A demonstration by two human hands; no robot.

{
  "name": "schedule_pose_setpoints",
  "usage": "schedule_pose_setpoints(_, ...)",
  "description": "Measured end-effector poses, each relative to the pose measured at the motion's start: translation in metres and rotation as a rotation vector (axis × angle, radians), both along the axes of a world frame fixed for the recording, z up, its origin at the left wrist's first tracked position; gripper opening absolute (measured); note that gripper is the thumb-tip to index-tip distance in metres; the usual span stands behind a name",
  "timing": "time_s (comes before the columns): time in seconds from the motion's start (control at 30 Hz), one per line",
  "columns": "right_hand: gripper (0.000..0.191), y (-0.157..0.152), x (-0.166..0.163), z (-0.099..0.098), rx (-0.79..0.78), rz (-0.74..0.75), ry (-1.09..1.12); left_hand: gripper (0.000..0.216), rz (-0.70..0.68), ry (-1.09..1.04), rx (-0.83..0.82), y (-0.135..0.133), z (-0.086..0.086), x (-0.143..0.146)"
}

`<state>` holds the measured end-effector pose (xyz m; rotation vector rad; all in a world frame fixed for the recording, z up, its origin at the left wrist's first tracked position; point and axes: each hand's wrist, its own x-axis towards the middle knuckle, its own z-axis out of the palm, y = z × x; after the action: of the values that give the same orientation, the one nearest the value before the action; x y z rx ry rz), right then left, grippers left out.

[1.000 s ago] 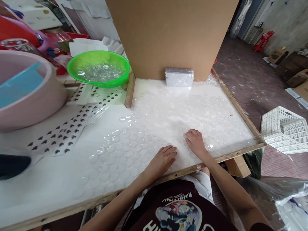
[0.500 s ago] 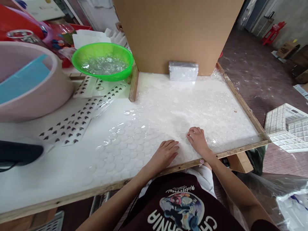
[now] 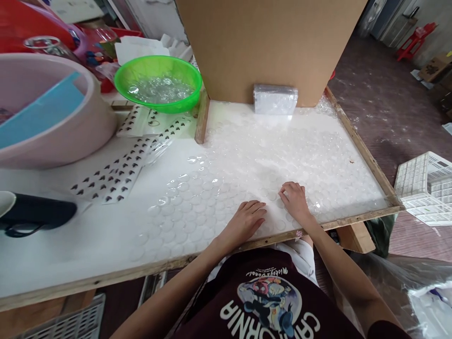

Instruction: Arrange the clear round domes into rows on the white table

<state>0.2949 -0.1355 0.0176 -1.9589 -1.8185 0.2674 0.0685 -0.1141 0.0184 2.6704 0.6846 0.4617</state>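
Note:
Many clear round discs lie flat in rows across the white tabletop. My left hand rests palm down over the right end of these rows, fingers stretched out and holding nothing visible. A little to its right, my right hand is bent down to the table, thumb and fingertips drawn together beside some discs. Whatever may be between those fingertips is too small and clear to make out. More clear pieces are spread over the surface beyond and to the right of my right hand.
A wooden edge strip borders the table. At the back stand a cardboard panel and a wrapped clear block. Leftward are a green bowl of clear pieces, a pink tub, sticker sheets and a dark mug.
The whole view has shifted slightly right and up, bringing more of the dark mug in. Both hands keep nearly the same place on the table; the right fingers have moved only slightly.

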Motion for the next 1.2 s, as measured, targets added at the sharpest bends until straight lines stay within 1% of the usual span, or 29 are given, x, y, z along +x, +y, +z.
schedule_pose_setpoints(0.07, 0.013, -0.007, 0.000, 0.003, 0.003, -0.003, 0.118, 0.023, 0.012, -0.009, -0.002, 0.002, -0.001, -0.001)
schedule_pose_setpoints(0.17, 0.013, -0.023, -0.007, 0.008, -0.053, 0.061, 0.294, 0.026, 0.041, -0.023, -0.004, 0.006, -0.002, 0.002)
schedule_pose_setpoints(0.27, 0.012, -0.041, -0.019, 0.011, -0.138, 0.117, 0.351, 0.029, 0.060, -0.024, -0.006, 0.013, -0.001, 0.009)
schedule_pose_setpoints(0.33, 0.015, -0.049, -0.026, 0.011, -0.193, 0.144, 0.331, 0.030, 0.057, -0.006, -0.003, 0.019, -0.001, 0.017)
schedule_pose_setpoints(0.4, 0.018, -0.052, -0.031, 0.011, -0.215, 0.164, 0.289, 0.031, 0.047, 0.023, 0.003, 0.025, -0.001, 0.025)
schedule_pose_setpoints(0.53, 0.025, -0.050, -0.034, 0.012, -0.193, 0.165, 0.176, 0.030, -0.008, 0.070, 0.013, 0.035, -0.002, 0.038)
schedule_pose_setpoints(0.63, 0.028, -0.047, -0.035, 0.011, -0.172, 0.164, 0.112, 0.027, -0.015, 0.077, 0.022, 0.036, -0.002, 0.037)
schedule_pose_setpoints(0.73, 0.024, -0.045, -0.030, 0.009, -0.124, 0.139, 0.099, 0.022, 0.030, 0.086, 0.039, 0.035, -0.003, 0.029)
schedule_pose_setpoints(0.83, 0.020, -0.038, -0.016, 0.007, -0.024, 0.084, 0.117, 0.018, 0.055, 0.106, 0.049, 0.034, -0.002, 0.023)
schedule_pose_setpoints(0.9, 0.019, -0.030, -0.004, 0.006, 0.059, 0.019, 0.108, 0.018, 0.054, 0.109, 0.057, 0.034, 0.002, 0.027)
schedule_pose_setpoints(0.97, 0.020, -0.021, 0.007, 0.005, 0.086, -0.032, 0.069, 0.020, 0.029, 0.103, 0.069, 0.036, 0.006, 0.037)
schedule_pose_setpoints(1.1, 0.021, -0.010, 0.018, 0.003, -0.014, -0.022, -0.026, 0.019, -0.059, 0.130, 0.111, 0.041, 0.010, 0.063)
schedule_pose_setpoints(1.2, 0.019, -0.011, 0.019, 0.001, -0.057, -0.001, -0.023, 0.018, -0.086, 0.169, 0.140, 0.046, 0.006, 0.072)
